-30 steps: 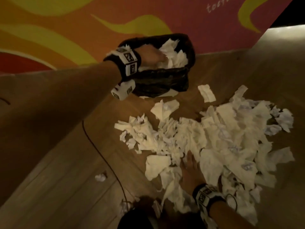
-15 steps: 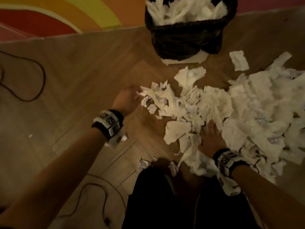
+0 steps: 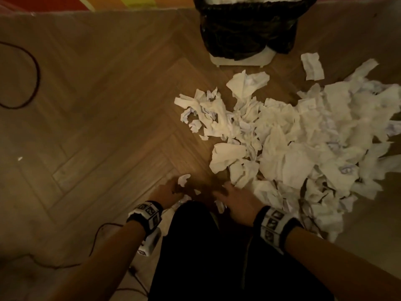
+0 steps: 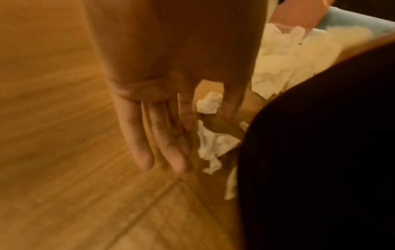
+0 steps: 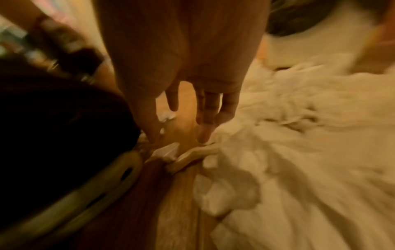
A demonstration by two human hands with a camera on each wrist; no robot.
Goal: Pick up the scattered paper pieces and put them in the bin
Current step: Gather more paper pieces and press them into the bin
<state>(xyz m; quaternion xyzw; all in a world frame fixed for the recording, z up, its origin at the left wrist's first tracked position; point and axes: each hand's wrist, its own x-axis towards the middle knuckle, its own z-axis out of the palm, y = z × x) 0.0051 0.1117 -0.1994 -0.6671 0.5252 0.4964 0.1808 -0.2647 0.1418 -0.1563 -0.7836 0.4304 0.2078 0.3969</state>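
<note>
A big heap of crumpled white paper pieces covers the wooden floor at centre right. The black-lined bin, holding paper, stands at the top beyond the heap. My left hand reaches down with straight fingers beside a small paper scrap near my knee, holding nothing. My right hand is spread open at the heap's near edge, fingertips touching paper on the floor.
My dark-trousered knee lies between the two hands. A black cable loops on the floor at far left, and another cable runs by my left forearm. A single paper piece lies right of the bin.
My left hand pulled back from the heap's left edge to the small scraps by my knee. My right hand slid back and left off the heap. The view tilted down.
</note>
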